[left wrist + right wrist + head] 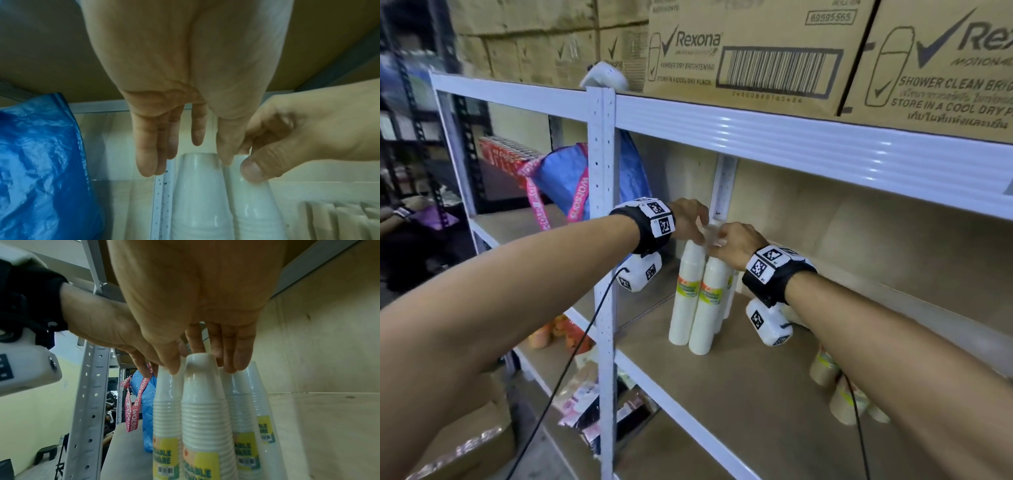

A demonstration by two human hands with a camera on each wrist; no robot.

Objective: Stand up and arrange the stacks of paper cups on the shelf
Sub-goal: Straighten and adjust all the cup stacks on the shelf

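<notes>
1. Fingers [252, 170] of my right hand [736, 245] curl round the top of one white cup stack [705, 305]; in the left wrist view the thumb presses its side just under the tip, so that hand is pinching the stack.
2. My left hand [690, 219] sits right beside it, fingers fairly straight and pointing down. Its thumb meets the right fingers at the same stack top, but I cannot tell whether it grips the wrap or only touches it.
3. The held stack stands upright on the shelf board [739, 394], pressed against a second upright stack [683, 298] on its left. From the right wrist view I count two more upright stacks [246, 402] just behind, all four bunched together, each wearing a yellow label low down.
4. The cluster stands near the white back post [724, 185] of the shelf.
5. Further right, under my right forearm, brown cup stacks [825, 366] lie on the same board, well apart from the white ones.
6. Left of the front upright [602, 205], a blue bag [565, 181] with pink straps sits in the neighbouring bay.
7. Cardboard cartons [746, 51] fill the shelf above.
</notes>
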